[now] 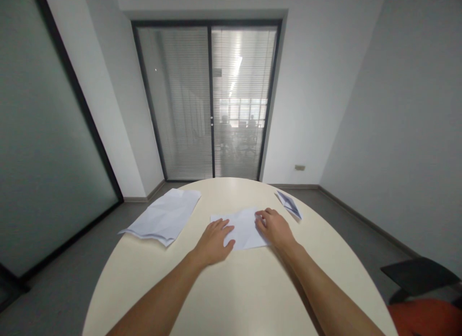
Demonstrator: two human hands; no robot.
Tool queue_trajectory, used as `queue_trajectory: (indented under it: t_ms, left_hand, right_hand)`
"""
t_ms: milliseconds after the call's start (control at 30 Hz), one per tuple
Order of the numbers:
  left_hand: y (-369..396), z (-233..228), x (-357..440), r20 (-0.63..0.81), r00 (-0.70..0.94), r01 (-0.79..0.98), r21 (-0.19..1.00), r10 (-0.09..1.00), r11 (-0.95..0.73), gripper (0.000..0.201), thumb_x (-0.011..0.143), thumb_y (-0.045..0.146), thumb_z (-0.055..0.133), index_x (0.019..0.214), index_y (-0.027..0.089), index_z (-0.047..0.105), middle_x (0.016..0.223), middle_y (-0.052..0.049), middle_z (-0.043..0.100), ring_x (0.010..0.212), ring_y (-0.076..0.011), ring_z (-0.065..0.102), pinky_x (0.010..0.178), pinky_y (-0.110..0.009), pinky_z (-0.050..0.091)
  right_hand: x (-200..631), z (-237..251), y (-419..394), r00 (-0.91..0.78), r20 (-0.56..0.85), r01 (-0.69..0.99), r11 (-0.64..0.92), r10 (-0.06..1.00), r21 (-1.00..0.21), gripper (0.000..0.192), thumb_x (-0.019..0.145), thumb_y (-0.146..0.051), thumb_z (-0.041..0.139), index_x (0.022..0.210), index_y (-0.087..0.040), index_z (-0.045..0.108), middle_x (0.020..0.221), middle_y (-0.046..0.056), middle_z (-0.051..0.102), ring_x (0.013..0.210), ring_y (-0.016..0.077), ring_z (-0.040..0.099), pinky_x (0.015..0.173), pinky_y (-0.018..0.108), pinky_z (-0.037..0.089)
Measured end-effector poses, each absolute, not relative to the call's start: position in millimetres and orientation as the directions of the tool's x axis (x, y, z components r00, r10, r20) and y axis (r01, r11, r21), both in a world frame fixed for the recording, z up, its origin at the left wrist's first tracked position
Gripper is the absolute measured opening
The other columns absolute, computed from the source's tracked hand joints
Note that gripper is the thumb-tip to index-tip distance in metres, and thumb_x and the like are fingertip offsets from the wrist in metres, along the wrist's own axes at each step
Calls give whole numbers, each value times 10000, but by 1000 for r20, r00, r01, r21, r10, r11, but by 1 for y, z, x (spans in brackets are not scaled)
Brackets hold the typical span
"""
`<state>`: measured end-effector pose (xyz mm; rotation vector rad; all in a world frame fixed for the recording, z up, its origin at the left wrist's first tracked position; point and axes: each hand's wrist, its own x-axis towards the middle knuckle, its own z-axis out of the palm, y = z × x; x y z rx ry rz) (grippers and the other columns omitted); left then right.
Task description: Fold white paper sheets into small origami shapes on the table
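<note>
A: What is the surface, and what room is it in?

B: A round, cream, matte table (pixel 238 297) in a small white-walled room. At twelve o'clock stands a dark-framed glass door (pixel 209 102) with slatted blinds behind it; a frosted glass partition (pixel 43 143) runs along nine o'clock, and the floor is grey. At four o'clock, off the table, a dark chair part (pixel 418 276) sits over something orange.

A: How are the hands set?

B: Both forearms reach in from six o'clock. The left hand (pixel 213 242) lies flat, palm down, fingers spread open, pressing the near left part of a white sheet (pixel 243 232) at the table's centre. The right hand (pixel 276 227) rests on the sheet's right edge, fingers curled down onto the paper; neither hand is clamped around anything.

A: And the paper?

B: Thin, white, creased with fold lines, roughly rectangular. At ten o'clock lies a crumpled stack of sheets (pixel 164 215), overhanging the rim. At one o'clock lies a small folded paper piece (pixel 288 203), pointed, with bluish shading.
</note>
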<state>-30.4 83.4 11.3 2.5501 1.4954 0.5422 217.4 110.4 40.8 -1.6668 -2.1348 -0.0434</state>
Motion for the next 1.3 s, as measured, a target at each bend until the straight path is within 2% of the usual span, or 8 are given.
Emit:
queue_trajectory:
  t_ms: [133, 200, 400, 567, 900, 1067, 1167, 1300]
  left_hand:
    - [77, 17, -26, 252, 476, 800, 273, 843, -534, 485, 894, 404, 540, 1348, 236, 574, 1481, -87, 493, 1369, -294, 420, 1167, -476, 294]
    - [74, 19, -23, 270, 484, 793, 266, 832, -547, 473, 881, 402, 554, 1326, 244, 585, 1452, -89, 519, 1335, -298, 448, 1138, -481, 329]
    - [73, 17, -17, 192, 503, 785, 305, 842, -539, 628, 912, 407, 482, 1494, 190, 386, 1565, -104, 372, 1452, -282, 307, 1195, -466, 236]
    - [74, 13, -18, 105, 495, 803, 323, 863, -500, 675, 959, 500, 378, 1544, 178, 287, 1619, -93, 233, 1507, -286, 152, 1222, -486, 139]
    - [75, 10, -21, 96, 503, 809, 298, 859, -507, 705, 941, 572, 393, 1537, 203, 312, 1630, -89, 185, 1511, -304, 109, 1220, -497, 121]
    - [75, 11, -20, 114, 493, 806, 312, 862, -503, 712, 930, 559, 425, 1534, 197, 318, 1623, -94, 214, 1508, -299, 138, 1221, -495, 130]
    - [76, 9, -19, 127, 477, 812, 316, 870, -491, 698, 939, 547, 406, 1541, 210, 299, 1622, -81, 231, 1506, -294, 153, 1221, -492, 138]
    - [78, 6, -17, 134, 410, 852, 296, 902, -431, 652, 962, 482, 350, 1535, 173, 315, 1614, -100, 252, 1503, -313, 156, 1214, -500, 162]
  right_hand:
    - [195, 51, 97, -249, 502, 909, 378, 828, -173, 379, 958, -372, 460, 1194, -182, 688, 1477, 142, 465, 1328, 350, 402, 1076, 488, 349]
    - [183, 52, 91, -286, 529, 877, 441, 799, -191, 400, 973, -384, 437, 1217, -180, 679, 1528, 122, 412, 1385, 346, 335, 1127, 519, 303]
    - [159, 29, 80, -539, 337, 678, 635, 772, -371, 555, 1027, -449, 284, 1479, -164, 437, 1531, 113, 429, 1414, 248, 377, 1185, 446, 286]
    - [167, 13, 92, -470, 86, 789, 462, 878, -406, 651, 1018, -560, 183, 1541, -199, 320, 1599, 77, 296, 1492, 276, 215, 1209, 494, 179]
    - [203, 8, 116, -138, 122, 958, 164, 983, -236, 631, 986, -465, 363, 1491, -89, 395, 1582, 174, 305, 1477, 354, 229, 1173, 549, 196]
    - [191, 17, 107, -350, 286, 876, 420, 892, -238, 545, 994, -405, 373, 1451, -122, 466, 1571, 155, 341, 1489, 300, 216, 1205, 527, 145]
    - [182, 16, 101, -544, 212, 730, 583, 812, -356, 572, 1013, -460, 317, 1500, -174, 403, 1575, 117, 342, 1467, 267, 289, 1193, 480, 238]
    - [179, 10, 101, -573, 124, 724, 571, 810, -387, 611, 1000, -497, 338, 1531, -196, 343, 1583, 101, 323, 1479, 285, 253, 1201, 507, 203]
